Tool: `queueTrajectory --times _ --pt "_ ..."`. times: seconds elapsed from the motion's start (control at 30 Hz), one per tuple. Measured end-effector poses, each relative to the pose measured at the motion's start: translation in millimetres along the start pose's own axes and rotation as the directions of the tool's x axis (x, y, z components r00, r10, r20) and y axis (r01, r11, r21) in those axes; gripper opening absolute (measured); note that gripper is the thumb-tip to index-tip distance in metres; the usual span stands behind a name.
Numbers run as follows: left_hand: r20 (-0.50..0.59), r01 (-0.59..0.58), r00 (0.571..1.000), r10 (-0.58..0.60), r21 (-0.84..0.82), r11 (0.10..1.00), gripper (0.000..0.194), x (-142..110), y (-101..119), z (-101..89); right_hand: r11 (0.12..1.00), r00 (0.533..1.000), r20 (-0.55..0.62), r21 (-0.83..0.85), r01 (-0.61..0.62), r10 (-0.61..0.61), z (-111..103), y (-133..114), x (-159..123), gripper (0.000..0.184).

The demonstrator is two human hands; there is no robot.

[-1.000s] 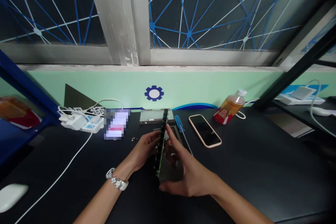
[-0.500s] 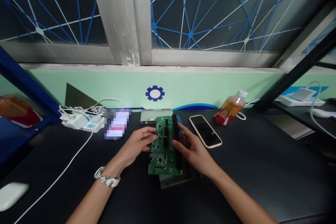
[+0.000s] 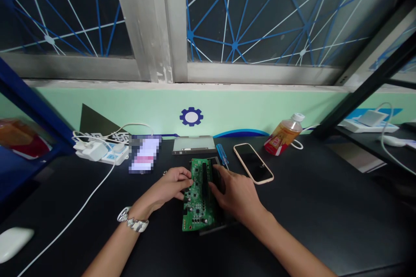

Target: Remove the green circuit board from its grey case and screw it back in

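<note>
Grasping board (image 3: 197, 199) by left edge: left fingers (image 3: 182, 172); right fingers (image 3: 222, 172) unclear; desk (image 3: 312, 190) spreads rightward.

"What's being held?"
"The left hand (image 3: 173, 184) pinches a green circuit board (image 3: 196, 214) by its left edge. The right hand (image 3: 238, 192) curves at the opposite side; whether it grips, I can't tell."
"And nearby?"
"A flat metal case (image 3: 194, 145) behind the board, a blue screwdriver (image 3: 222, 155), then a phone (image 3: 253, 163) and a drink bottle (image 3: 282, 135) further right, all on the black table (image 3: 312, 216)."
</note>
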State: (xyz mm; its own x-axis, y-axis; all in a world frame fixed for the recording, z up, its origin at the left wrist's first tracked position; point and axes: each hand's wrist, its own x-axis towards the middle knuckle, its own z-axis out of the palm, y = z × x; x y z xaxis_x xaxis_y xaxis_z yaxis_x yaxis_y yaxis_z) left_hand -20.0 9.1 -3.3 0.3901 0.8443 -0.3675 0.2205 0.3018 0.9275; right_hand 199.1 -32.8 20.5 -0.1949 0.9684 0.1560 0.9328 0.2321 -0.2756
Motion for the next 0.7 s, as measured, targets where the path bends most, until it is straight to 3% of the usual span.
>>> queueTrajectory --times 0.27,0.47,0.7 --pt "0.048 0.007 0.999 -0.003 -0.074 0.997 0.029 -1.1 -2.5 4.3 0.996 0.999 0.031 -0.089 0.017 -0.014 0.5 -2.7 -1.6 0.046" --pt "-0.05 -0.027 0.998 0.035 0.155 0.988 0.027 2.2 -1.5 6.9 0.997 0.997 0.076 -0.079 0.017 -0.011 2.0 -0.6 0.6 0.051" --pt "-0.023 -0.048 0.998 0.059 0.326 0.944 0.029 -3.6 0.3 4.8 0.992 0.991 0.091 -0.073 0.107 -0.1 0.4 -0.7 0.9 0.049"
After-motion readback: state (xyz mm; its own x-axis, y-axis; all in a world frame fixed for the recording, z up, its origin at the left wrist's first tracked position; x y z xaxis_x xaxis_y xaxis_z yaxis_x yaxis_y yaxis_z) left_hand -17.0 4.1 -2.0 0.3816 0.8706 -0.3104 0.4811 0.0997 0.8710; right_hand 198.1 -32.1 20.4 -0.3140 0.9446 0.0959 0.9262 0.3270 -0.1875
